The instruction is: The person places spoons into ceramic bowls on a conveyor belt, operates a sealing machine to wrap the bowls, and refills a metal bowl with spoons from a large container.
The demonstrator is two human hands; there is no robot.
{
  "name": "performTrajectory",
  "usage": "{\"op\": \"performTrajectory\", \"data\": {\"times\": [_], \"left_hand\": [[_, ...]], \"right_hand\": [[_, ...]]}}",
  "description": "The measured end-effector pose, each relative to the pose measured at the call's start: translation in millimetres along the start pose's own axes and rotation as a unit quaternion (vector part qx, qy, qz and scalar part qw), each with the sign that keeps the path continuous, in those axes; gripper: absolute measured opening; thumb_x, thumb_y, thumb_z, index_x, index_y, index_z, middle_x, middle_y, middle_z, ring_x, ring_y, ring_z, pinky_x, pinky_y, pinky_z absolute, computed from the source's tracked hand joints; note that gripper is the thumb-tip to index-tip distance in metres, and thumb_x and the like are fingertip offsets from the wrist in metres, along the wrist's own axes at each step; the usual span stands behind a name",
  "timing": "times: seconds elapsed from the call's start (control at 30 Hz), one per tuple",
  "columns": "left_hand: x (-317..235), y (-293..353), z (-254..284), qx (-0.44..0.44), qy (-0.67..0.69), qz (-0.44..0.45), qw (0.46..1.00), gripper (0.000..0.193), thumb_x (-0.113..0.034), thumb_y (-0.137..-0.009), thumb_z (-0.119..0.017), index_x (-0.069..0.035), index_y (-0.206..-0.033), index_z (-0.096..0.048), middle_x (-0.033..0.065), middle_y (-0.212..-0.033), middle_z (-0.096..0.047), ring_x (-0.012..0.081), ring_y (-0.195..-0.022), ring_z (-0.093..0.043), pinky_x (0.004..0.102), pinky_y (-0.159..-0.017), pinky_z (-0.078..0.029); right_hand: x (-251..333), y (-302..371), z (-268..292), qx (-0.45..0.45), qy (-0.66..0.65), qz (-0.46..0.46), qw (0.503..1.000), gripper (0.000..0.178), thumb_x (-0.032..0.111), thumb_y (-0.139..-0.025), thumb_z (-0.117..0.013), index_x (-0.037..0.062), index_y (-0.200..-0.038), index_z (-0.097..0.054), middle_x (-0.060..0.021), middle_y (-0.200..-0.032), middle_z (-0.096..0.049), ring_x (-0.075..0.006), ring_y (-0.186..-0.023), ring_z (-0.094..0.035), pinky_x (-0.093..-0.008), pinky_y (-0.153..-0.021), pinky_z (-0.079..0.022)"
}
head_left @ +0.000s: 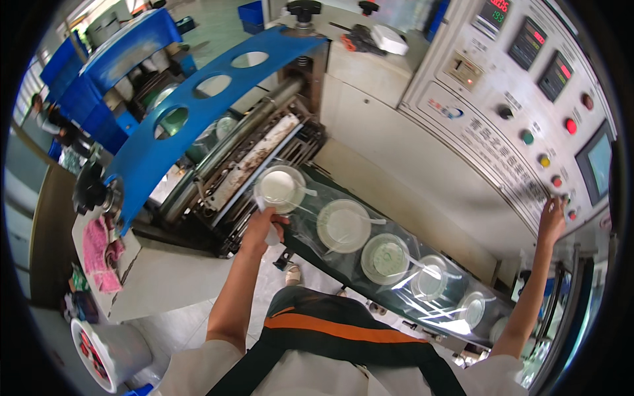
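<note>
My left hand [263, 229] is closed on the edge of a clear plastic film [307, 231], beside the nearest-left round container [279, 189]. Several pale, round, shallow plastic containers, such as the one in the middle [343, 226], sit in a row under the film. White handle-like strips stick out from some of them. They lie along a dark green conveyor belt [317, 254]. At the far right, my right hand [553, 216] has its fingers pinched around a small knob at the lower edge of the control panel [456, 86]; the fingers partly cover it.
A blue plate with round holes [198, 99] spans the machine's rollers [264, 112] at the left. Black clamp knobs [91, 187] stand at its ends. A pink cloth [102, 254] lies on the metal table, above a white bin [125, 350]. Another person [56, 125] stands far left.
</note>
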State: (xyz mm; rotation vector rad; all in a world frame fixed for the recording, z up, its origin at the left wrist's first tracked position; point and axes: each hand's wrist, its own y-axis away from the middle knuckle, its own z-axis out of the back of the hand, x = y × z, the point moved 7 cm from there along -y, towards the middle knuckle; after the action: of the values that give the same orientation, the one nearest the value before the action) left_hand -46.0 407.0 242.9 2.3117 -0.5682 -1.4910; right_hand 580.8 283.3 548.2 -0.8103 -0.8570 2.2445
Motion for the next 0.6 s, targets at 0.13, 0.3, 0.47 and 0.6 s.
{"op": "performTrajectory", "data": {"times": [0.13,0.3,0.47,0.6], "left_hand": [[-8.7,11.7,-8.8,-0.011,-0.050,-0.018,0.999,0.028,-0.025,-0.085,-0.044,0.003,-0.088,-0.050,0.0131,-0.065,-0.057,0.0176,-0.036,-0.048,0.0303,-0.032,-0.040],[-20.9,45.5,-10.0,-0.048,-0.224,-0.028,0.973,0.033,-0.029,-0.085,-0.049,0.005,-0.083,-0.051,0.0116,-0.058,-0.056,0.0135,-0.034,-0.046,0.0252,-0.032,-0.035],[-43.5,62.8,-14.6,-0.082,-0.266,-0.104,0.955,0.025,-0.020,-0.082,-0.054,0.004,-0.079,-0.052,0.0085,-0.055,-0.055,0.0096,-0.034,-0.045,0.0214,-0.030,-0.031],[-30.4,41.6,-9.8,-0.148,-0.326,-0.159,0.920,0.021,-0.020,-0.081,-0.053,-0.003,-0.070,-0.056,0.0036,-0.056,-0.055,0.0092,-0.039,-0.044,0.0240,-0.036,-0.033]], "right_hand": [[2.4,0.2,1.8,-0.026,-0.019,0.004,0.999,0.019,0.028,-0.085,-0.045,0.0131,-0.087,-0.056,-0.0204,-0.115,-0.048,-0.0340,-0.064,-0.059,-0.0397,-0.051,-0.049],[-1.2,-3.2,-1.0,-0.012,-0.031,0.005,0.999,0.018,0.028,-0.085,-0.045,0.0130,-0.086,-0.055,-0.0205,-0.116,-0.047,-0.0348,-0.064,-0.059,-0.0399,-0.052,-0.049],[-2.6,4.6,6.8,-0.028,-0.026,-0.014,0.999,0.016,0.027,-0.085,-0.046,0.0138,-0.085,-0.055,-0.0194,-0.115,-0.049,-0.0339,-0.065,-0.059,-0.0395,-0.052,-0.049],[-57.1,13.9,-38.7,0.013,-0.106,-0.068,0.992,0.023,0.020,-0.079,-0.051,0.0176,-0.101,-0.054,-0.0137,-0.100,-0.059,-0.0315,-0.072,-0.060,-0.0388,-0.062,-0.048]]}}
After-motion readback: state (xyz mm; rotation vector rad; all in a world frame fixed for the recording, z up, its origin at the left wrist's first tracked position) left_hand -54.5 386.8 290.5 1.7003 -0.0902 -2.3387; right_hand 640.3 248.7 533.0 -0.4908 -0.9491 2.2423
